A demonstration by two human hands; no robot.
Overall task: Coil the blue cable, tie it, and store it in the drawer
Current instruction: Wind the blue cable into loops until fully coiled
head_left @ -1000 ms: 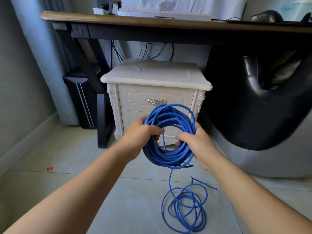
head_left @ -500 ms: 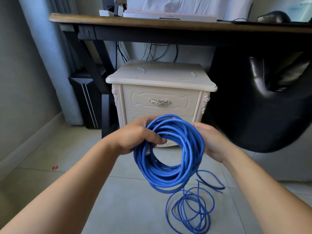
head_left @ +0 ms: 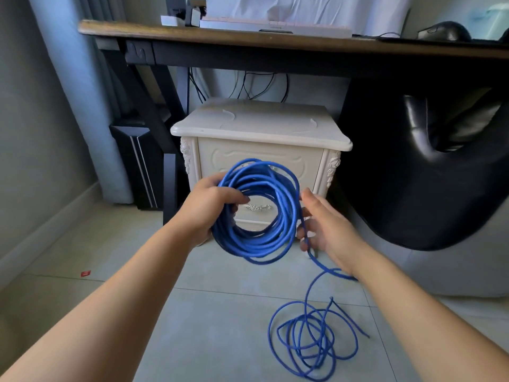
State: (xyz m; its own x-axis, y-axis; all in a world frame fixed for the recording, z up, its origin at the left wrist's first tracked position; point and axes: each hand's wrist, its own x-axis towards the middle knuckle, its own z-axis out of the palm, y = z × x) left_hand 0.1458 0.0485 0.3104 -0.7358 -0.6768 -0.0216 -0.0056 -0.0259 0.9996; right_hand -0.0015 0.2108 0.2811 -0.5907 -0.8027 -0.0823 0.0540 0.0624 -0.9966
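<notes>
Nearest, on the pale tiled floor (head_left: 214, 332), the uncoiled part of the blue cable (head_left: 248, 248) is lying in a loose tangle of loops at the lower right, with one free end sticking out to the right. From that tangle a single strand is rising to the right hand (head_left: 327, 230). This hand is holding the strand lightly: its lower fingers are curling around it while the thumb is pointing up just beside the coil.

Both bare forearms are reaching forward from the bottom corners. The left hand (head_left: 209, 208) is gripping the left side of the coil, fingers wrapping through its middle and thumb lying over the outer turns. The wound part of the cable is hanging as a thick, roughly round bundle in the air between the two hands, not tied.

Behind the coil a cream nightstand (head_left: 259, 125) is standing on the floor. Its top drawer (head_left: 214, 161) is sitting closed, and the silver handle (head_left: 257, 207) of the lower one is showing through the ring of cable.

Left of the nightstand a black computer tower (head_left: 137, 161) is standing by a grey-blue curtain (head_left: 68, 78), and a small red scrap (head_left: 85, 273) is lying on the tiles. To the right a black leather chair (head_left: 413, 188) is filling the space. Farthest back, a wooden desk (head_left: 220, 37) is spanning the top, carrying a keyboard (head_left: 275, 24) and a dark mouse (head_left: 440, 31).
</notes>
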